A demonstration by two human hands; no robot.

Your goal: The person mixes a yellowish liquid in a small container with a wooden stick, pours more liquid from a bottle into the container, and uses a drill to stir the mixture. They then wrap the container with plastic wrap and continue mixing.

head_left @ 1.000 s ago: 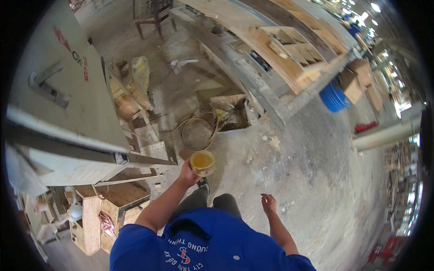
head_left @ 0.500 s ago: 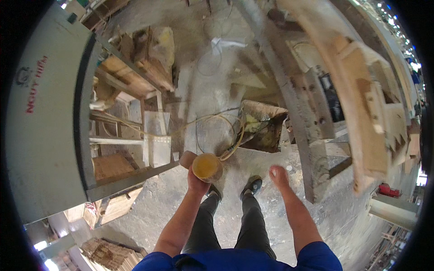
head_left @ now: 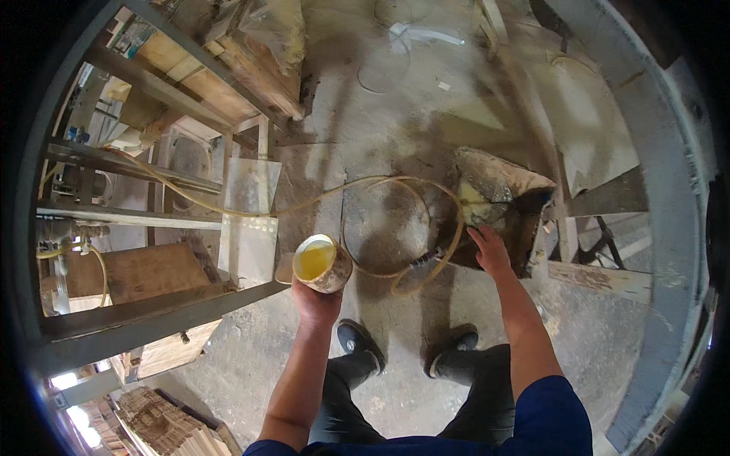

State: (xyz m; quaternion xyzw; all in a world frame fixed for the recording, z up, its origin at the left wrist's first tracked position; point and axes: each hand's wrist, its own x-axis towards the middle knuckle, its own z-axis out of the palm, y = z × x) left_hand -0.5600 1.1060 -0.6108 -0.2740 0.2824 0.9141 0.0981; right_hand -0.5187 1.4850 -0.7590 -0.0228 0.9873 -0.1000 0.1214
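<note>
Presently we stand on a stained concrete floor [head_left: 304, 380], looking down past our dark shoes [head_left: 357, 342]. Our left hand [head_left: 315, 300] is clenched around a small grimy cup [head_left: 323, 264], held upright at waist level just beside the corner of a metal rack [head_left: 152, 315]. The cup holds a yellow liquid that sits well below the rim; we cannot tell exactly how full it is.

Our right hand [head_left: 490, 251] is released, fingers spread, grasping nothing. It reaches toward a soiled, sagging sack [head_left: 502, 201] on the floor, and its fingertips lie at the sack's near edge; whether they touch it we cannot tell.

A yellowish hose [head_left: 395, 186] runs from the rack, loops across the floor between the cup and the sack, and ends in a dark fitting [head_left: 426, 258] near the right hand.

Assessment of progress: the cup is already charged with liquid and in hand, so we judge the collecting part as done. Nothing has yet been poured or applied, as far as we can see, and the sack is not yet gripped. We judge the work with the sack as barely begun.
</note>
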